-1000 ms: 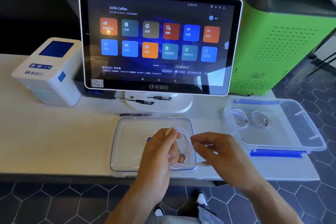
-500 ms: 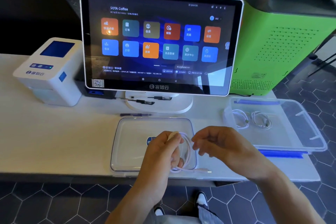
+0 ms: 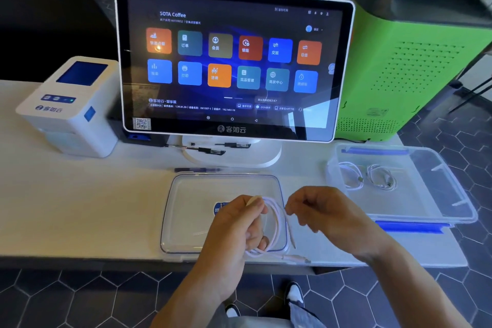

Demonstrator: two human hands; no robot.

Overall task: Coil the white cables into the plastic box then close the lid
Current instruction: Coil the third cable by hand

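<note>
The left hand [image 3: 237,224] grasps the coiled white cable [image 3: 277,224] to keep its loops stacked — over the lid [image 3: 186,210]. The right hand [image 3: 319,210] pinches the free strand, guiding it. The plastic box [image 3: 452,194] stands open, two coils [image 3: 370,177] inside.

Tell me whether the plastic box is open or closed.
Open. The plastic box has no cover on; its lid lies flat on the table beside it.
</note>
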